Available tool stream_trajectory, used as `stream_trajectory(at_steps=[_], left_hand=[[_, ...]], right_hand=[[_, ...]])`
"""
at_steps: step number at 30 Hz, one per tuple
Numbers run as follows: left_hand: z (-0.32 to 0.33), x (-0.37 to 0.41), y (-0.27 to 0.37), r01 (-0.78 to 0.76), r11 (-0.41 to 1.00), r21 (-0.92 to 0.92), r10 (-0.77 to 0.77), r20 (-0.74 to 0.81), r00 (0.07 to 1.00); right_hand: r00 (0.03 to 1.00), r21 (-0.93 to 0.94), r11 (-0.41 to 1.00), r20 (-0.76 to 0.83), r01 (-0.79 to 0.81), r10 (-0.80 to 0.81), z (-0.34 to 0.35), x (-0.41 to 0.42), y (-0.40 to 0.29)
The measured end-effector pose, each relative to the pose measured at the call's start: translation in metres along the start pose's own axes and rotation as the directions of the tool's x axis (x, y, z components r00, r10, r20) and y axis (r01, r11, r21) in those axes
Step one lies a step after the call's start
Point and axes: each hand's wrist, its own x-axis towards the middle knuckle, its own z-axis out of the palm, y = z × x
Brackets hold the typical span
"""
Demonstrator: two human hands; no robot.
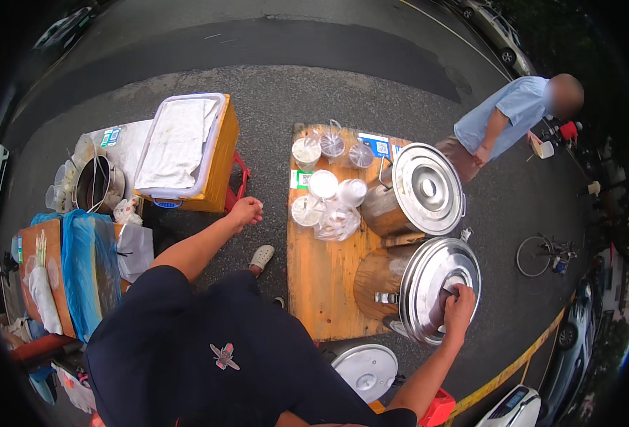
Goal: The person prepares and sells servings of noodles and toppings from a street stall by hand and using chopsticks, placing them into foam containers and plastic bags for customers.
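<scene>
My right hand (459,309) grips the knob of the metal lid (442,272) on the nearer large steel pot (381,277), at the right side of a wooden table (325,277). A second lidded steel pot (384,211) stands just beyond it. My left hand (247,212) hangs in the gap left of the table, its fingers curled; whether it holds something small cannot be told. Closest to it is a yellow crate (221,165) with a white cloth (173,144) on its clear lid. Lidded cups (323,184) and a clear plastic bag (338,221) sit on the table's far left part.
A person in a light blue shirt (498,115) is beyond the far pot. Another lidded pot (367,371) stands low beside the near table edge. Left are an open metal pot (99,184), blue plastic sheeting (90,267) and a red stool (238,179).
</scene>
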Motion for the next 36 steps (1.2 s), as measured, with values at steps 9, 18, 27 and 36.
stream_trajectory(at_steps=[9, 18, 27, 36], left_hand=[[0.089, 0.071, 0.096, -0.14, 0.988, 0.068, 0.121, 0.233, 0.965], [0.104, 0.107, 0.087, -0.134, 0.989, 0.064, 0.105, 0.344, 0.933], [0.01, 0.104, 0.029, -0.063, 0.996, 0.059, 0.054, 0.147, 0.988], [-0.081, 0.098, -0.102, 0.207, 0.916, 0.344, -0.231, 0.029, 0.973]], right_hand=[[0.992, -0.129, 0.984, -0.06, -0.122, 0.115, 0.003, 0.007, -0.012], [0.983, -0.137, 0.977, -0.114, -0.163, 0.148, -0.006, 0.029, -0.045], [0.984, -0.222, 0.959, -0.024, -0.176, 0.175, -0.013, 0.056, -0.105], [0.979, -0.057, 0.995, -0.183, 0.087, -0.096, 0.026, 0.162, -0.084]])
